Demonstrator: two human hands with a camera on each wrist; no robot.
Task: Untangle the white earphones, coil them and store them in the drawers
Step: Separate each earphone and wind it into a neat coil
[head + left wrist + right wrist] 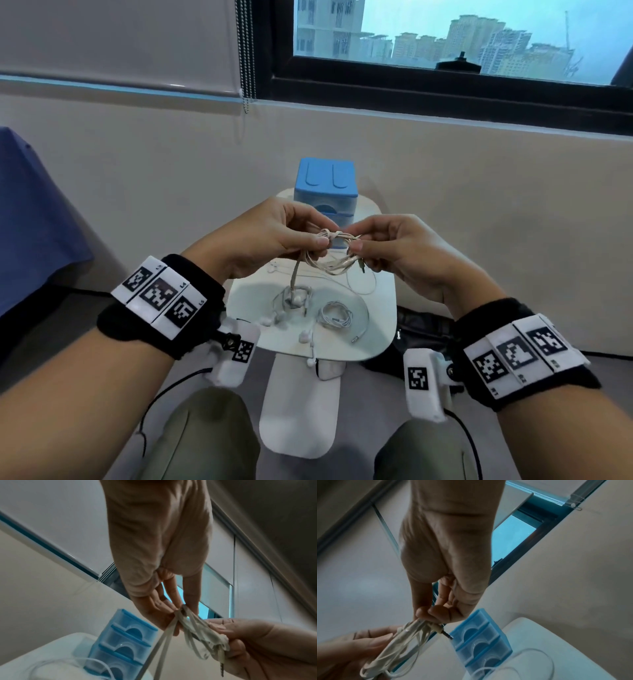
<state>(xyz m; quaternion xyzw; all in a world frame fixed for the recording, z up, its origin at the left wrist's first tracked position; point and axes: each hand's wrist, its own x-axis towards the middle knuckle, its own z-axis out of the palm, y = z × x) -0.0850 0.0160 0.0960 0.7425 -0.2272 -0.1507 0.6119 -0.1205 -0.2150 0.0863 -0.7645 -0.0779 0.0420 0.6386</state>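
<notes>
Nearest in the head view, a neatly coiled set of earphones (335, 316) is seen lying on the little white table (380, 308) at about 5 o'clock of its top, with loose earbuds (297, 300) and stray cable scattered around 7 to 9 o'clock. Just above that, a half-wound bundle of white earphones (334, 255) is held in the air over the middle of the table, pinched at its 9 o'clock end by the left hand (274, 236) and at its 3 o'clock end by the right hand (400, 250), thumb and fingertips closed on the cable on both sides. A tail of cable is left hanging from the left side down to the earbuds on the table. The plug (446, 635) is seen poking out just under the right fingers. The cable looks feather-light, floppy and a bit springy, so the loops would probably pop open if the pinch were relaxed; it's best taken across all the strands at once, and tugging at the thin joints by the plug and buds is better avoided. Farthest back, at 12 o'clock, the blue drawers (325, 186) are found with all fronts shut, so storing hasn't been started yet.
</notes>
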